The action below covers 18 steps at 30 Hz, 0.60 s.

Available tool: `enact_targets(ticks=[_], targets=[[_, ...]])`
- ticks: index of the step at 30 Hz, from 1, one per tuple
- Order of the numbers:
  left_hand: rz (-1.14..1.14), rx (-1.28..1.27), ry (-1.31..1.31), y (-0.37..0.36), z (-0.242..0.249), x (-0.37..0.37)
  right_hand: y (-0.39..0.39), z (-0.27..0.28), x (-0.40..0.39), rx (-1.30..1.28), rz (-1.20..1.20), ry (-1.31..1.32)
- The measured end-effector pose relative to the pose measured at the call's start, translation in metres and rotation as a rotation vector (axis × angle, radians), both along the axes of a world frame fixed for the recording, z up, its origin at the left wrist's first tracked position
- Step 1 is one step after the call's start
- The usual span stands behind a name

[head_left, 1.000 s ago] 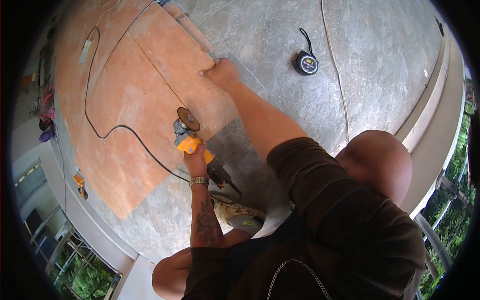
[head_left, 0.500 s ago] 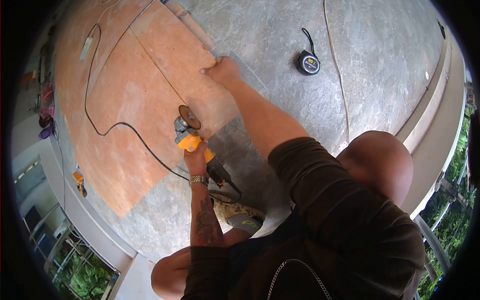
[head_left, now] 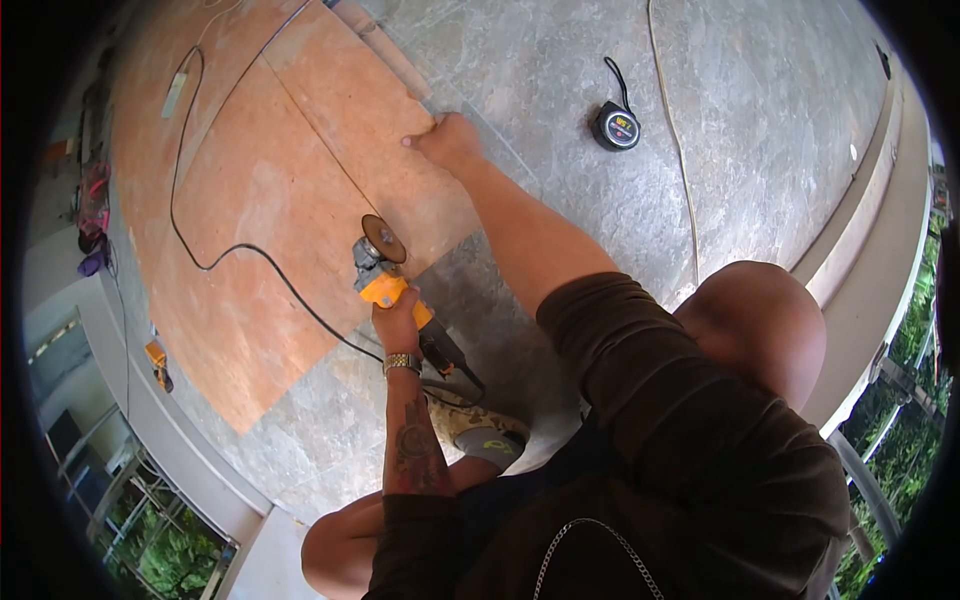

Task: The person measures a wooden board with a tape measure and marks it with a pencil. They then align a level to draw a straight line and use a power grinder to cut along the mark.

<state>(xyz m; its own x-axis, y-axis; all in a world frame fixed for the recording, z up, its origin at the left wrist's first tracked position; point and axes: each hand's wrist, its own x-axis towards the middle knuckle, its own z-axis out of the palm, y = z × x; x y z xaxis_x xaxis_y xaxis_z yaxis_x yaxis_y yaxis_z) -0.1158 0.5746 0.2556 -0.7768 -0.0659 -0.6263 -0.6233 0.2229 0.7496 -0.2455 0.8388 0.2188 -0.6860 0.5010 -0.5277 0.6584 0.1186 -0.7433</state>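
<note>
My left hand [head_left: 397,315], with a metal-banded watch at the wrist, is wrapped round the body of a yellow and black angle grinder [head_left: 383,289]. The grinder's brown disc [head_left: 384,238] stands on edge at the near end of a thin dark line running across the plywood sheet [head_left: 250,270]. With the thumb laid on top, my right hand [head_left: 448,145] grips the sheet's right edge; its other fingers are mostly hidden. The grinder's black cord [head_left: 268,256] snakes over the wood.
A tape measure [head_left: 616,127] lies on the grey floor [head_left: 560,190] to the right, near a pale cable [head_left: 684,170]. A small yellow tool [head_left: 157,362] sits left of the sheet. Low ledges [head_left: 850,240] border both sides. My foot [head_left: 485,440] is close below the grinder.
The grinder and my left hand have shifted slightly toward me and to the right, with the disc at the line's near end. My right hand stays at the sheet's edge.
</note>
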Motion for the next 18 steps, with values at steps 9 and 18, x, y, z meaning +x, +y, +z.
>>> enact_targets(ticks=[9,18], targets=[[0.010,-0.020,0.043,0.008,0.015,0.006,-0.002,0.005,0.000,0.017,-0.026,0.001],[0.017,0.018,-0.021,-0.004,0.001,0.009,-0.001,0.011,0.003,-0.002,-0.019,0.014]])
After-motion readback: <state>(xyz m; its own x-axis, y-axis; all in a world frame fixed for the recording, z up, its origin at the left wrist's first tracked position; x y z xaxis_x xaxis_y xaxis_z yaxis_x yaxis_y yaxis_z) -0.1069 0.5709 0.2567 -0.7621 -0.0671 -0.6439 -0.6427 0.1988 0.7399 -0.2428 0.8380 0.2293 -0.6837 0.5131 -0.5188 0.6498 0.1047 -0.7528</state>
